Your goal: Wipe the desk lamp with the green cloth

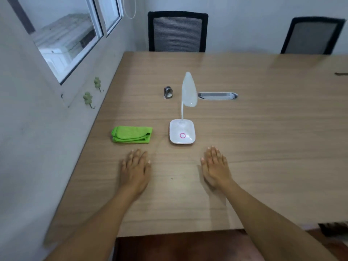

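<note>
A white desk lamp (182,131) stands upright on the wooden table (263,129), with a square base bearing a pink ring, a thin neck and an oval head. A folded green cloth (131,134) lies to the left of the base, apart from it. My left hand (136,167) rests flat on the table just below the cloth, palm down, fingers apart, holding nothing. My right hand (215,164) lies flat below and right of the lamp base, also holding nothing.
A small grey clip-like object (168,92) sits behind the lamp on the left. A metal cable slot (217,95) is set into the table on the right. Two black mesh chairs (178,32) stand at the far edge. A wall with a window runs along the left.
</note>
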A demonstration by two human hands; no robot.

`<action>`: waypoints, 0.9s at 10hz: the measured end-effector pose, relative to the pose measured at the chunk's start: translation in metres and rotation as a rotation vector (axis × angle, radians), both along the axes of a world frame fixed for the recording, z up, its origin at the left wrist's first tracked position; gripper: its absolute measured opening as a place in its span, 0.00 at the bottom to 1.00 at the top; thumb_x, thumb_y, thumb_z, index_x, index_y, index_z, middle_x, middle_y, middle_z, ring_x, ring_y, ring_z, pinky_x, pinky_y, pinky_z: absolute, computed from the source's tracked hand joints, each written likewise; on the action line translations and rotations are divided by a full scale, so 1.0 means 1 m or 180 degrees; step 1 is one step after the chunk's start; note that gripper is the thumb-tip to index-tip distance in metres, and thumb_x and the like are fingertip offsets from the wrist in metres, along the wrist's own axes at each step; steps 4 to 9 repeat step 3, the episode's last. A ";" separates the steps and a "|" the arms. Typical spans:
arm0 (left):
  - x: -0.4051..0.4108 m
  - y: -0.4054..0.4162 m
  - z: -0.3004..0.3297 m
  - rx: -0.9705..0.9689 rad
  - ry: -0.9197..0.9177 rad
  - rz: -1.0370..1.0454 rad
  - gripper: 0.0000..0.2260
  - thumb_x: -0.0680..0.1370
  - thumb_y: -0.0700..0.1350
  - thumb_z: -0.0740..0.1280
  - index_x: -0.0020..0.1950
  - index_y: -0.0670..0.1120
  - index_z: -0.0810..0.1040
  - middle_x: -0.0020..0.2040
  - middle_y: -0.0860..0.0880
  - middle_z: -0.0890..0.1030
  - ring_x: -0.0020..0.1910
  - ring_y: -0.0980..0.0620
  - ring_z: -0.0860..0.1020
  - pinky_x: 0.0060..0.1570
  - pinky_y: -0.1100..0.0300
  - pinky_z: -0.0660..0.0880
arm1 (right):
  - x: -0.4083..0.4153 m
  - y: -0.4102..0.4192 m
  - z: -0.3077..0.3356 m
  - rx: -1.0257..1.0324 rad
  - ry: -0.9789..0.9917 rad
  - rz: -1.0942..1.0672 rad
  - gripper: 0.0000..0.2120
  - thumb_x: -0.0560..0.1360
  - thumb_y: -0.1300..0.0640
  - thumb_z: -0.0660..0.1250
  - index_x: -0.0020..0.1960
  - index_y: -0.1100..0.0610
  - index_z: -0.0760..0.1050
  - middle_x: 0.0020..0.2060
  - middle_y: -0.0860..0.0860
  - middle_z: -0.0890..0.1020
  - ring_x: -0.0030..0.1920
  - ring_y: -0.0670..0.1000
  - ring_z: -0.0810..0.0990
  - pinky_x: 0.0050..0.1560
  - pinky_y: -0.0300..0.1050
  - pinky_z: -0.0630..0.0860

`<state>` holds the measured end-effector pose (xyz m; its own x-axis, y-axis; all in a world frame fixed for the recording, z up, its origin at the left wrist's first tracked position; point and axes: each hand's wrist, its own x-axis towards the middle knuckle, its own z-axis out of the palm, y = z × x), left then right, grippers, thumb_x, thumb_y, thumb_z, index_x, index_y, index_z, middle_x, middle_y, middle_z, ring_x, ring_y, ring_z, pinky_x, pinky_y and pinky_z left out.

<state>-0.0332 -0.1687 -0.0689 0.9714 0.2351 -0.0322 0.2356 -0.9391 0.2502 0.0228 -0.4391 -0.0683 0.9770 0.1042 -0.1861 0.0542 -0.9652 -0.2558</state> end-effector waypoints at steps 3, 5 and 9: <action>-0.011 -0.027 -0.010 0.0012 -0.0073 -0.0007 0.33 0.74 0.59 0.38 0.75 0.52 0.61 0.77 0.50 0.62 0.78 0.50 0.57 0.76 0.46 0.51 | -0.004 -0.007 0.007 0.0625 0.0133 -0.0345 0.27 0.83 0.48 0.42 0.78 0.59 0.42 0.78 0.54 0.44 0.78 0.52 0.41 0.78 0.53 0.40; -0.011 -0.027 -0.010 0.0012 -0.0073 -0.0007 0.33 0.74 0.59 0.38 0.75 0.52 0.61 0.77 0.50 0.62 0.78 0.50 0.57 0.76 0.46 0.51 | -0.004 -0.007 0.007 0.0625 0.0133 -0.0345 0.27 0.83 0.48 0.42 0.78 0.59 0.42 0.78 0.54 0.44 0.78 0.52 0.41 0.78 0.53 0.40; -0.011 -0.027 -0.010 0.0012 -0.0073 -0.0007 0.33 0.74 0.59 0.38 0.75 0.52 0.61 0.77 0.50 0.62 0.78 0.50 0.57 0.76 0.46 0.51 | -0.004 -0.007 0.007 0.0625 0.0133 -0.0345 0.27 0.83 0.48 0.42 0.78 0.59 0.42 0.78 0.54 0.44 0.78 0.52 0.41 0.78 0.53 0.40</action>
